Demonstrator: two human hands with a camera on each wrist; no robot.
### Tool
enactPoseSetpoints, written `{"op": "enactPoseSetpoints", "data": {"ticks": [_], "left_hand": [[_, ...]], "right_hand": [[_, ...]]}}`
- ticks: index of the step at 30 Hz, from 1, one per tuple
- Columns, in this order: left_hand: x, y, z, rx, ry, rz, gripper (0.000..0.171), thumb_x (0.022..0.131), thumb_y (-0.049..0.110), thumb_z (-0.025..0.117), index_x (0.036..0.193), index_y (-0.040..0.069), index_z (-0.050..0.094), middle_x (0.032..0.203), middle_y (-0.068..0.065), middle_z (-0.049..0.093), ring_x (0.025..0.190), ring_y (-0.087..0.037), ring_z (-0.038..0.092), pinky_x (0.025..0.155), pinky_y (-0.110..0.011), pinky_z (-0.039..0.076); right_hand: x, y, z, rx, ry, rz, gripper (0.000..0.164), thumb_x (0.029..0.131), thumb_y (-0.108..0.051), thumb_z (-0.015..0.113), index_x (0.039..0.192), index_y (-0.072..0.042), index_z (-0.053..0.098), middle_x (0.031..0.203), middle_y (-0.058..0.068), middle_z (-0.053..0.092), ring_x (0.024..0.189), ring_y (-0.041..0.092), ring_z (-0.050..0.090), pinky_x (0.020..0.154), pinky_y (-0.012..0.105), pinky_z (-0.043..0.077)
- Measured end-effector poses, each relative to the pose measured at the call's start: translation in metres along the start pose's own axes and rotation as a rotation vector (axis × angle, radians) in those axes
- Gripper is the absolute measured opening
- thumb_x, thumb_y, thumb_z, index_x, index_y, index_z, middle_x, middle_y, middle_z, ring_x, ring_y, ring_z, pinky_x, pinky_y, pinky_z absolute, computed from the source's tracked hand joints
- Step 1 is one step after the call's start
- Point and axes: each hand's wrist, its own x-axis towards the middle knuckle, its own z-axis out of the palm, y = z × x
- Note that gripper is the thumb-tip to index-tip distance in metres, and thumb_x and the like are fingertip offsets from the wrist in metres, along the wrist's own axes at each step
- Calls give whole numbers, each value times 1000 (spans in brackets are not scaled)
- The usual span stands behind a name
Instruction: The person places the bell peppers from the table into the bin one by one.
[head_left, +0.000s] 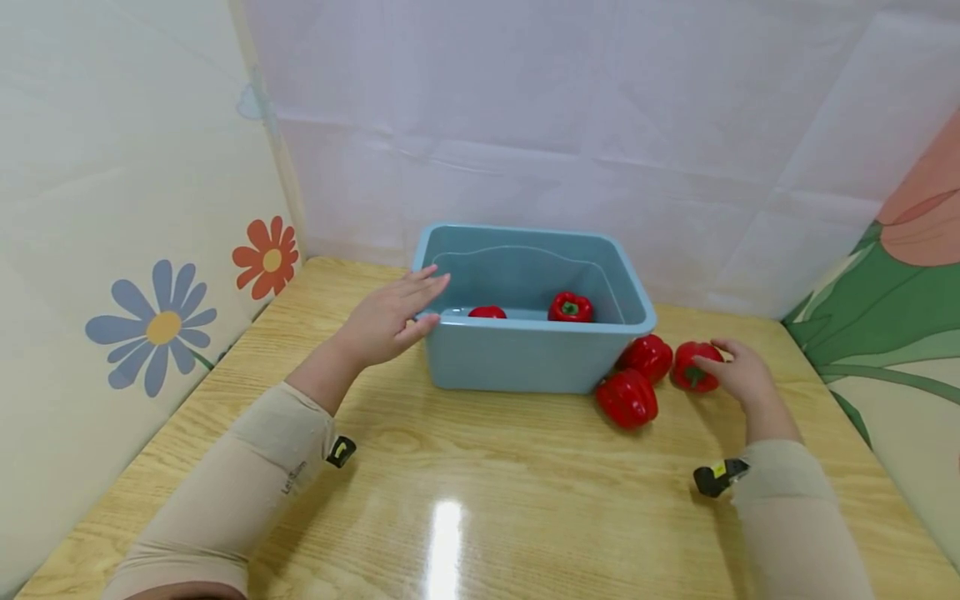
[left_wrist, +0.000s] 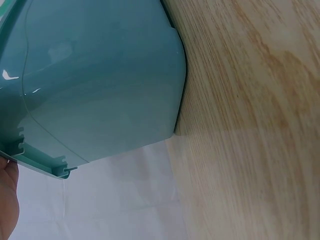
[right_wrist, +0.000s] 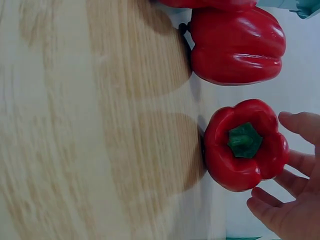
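Observation:
My left hand point(head_left: 386, 321) rests at the left rim of a blue-grey plastic bin point(head_left: 517, 358), fingers extended over the edge. In the left wrist view, part of that hand point(left_wrist: 7, 200) shows beside the bin's rim. My right hand point(head_left: 742, 379) is at the rightmost red bell pepper point(head_left: 693, 367), its fingers spread around the far side. In the right wrist view this pepper point(right_wrist: 240, 165) stands with its green stem facing the camera, the fingertips right at its surface. Two more red peppers, one behind point(head_left: 651, 358) and one in front point(head_left: 628, 400), lie by the bin's right corner.
Inside the bin are a red pepper with its green stem up point(head_left: 570, 308) and another red piece point(head_left: 487, 312), mostly hidden by the front wall. The wooden table point(head_left: 525, 492) meets a white sheet point(head_left: 600, 125) behind and flower-printed sheets at both sides.

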Motion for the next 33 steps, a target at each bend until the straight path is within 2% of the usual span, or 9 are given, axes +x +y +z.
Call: {"op": "enactPoseSetpoints", "data": {"ticks": [6, 14, 21, 26, 33], "left_hand": [[0, -1, 0, -5, 7, 1, 57, 96, 42, 38, 143, 11, 31, 143, -10, 37, 137, -22, 24, 111, -39, 18], [0, -1, 1, -9, 12, 1, 57, 96, 44, 36, 143, 11, 31, 143, -9, 37, 137, -22, 24, 111, -39, 17], [0, -1, 1, 2, 10, 5, 57, 96, 43, 37, 143, 11, 31, 143, -10, 37, 137, -22, 24, 111, -40, 20], [0, -1, 0, 2, 9, 5, 57, 96, 42, 38, 143, 10, 31, 143, -11, 38, 137, -23, 24, 111, -41, 19], [0, 0, 0, 3, -2, 3, 56, 96, 40, 39, 143, 10, 31, 143, -9, 36, 137, -22, 23, 111, -39, 18]], "right_hand": [[1, 1, 2, 12, -3, 28, 78, 89, -49, 50, 142, 1, 24, 142, 32, 22, 126, 51, 22, 98, 61, 27], [0, -1, 0, 3, -4, 52, 77, 88, -49, 51, 139, 3, 30, 140, 31, 26, 125, 51, 24, 97, 61, 28], [-3, -2, -3, -33, -29, 30, 78, 85, -53, 53, 134, 5, 35, 137, 33, 29, 121, 50, 29, 94, 60, 32], [-4, -2, -5, -60, -53, 44, 84, 82, -58, 54, 133, 6, 34, 136, 34, 27, 119, 51, 30, 93, 61, 33], [-3, -2, -1, -20, -63, 81, 94, 79, -62, 54, 136, 7, 24, 135, 33, 28, 116, 48, 31, 91, 59, 37]]}}
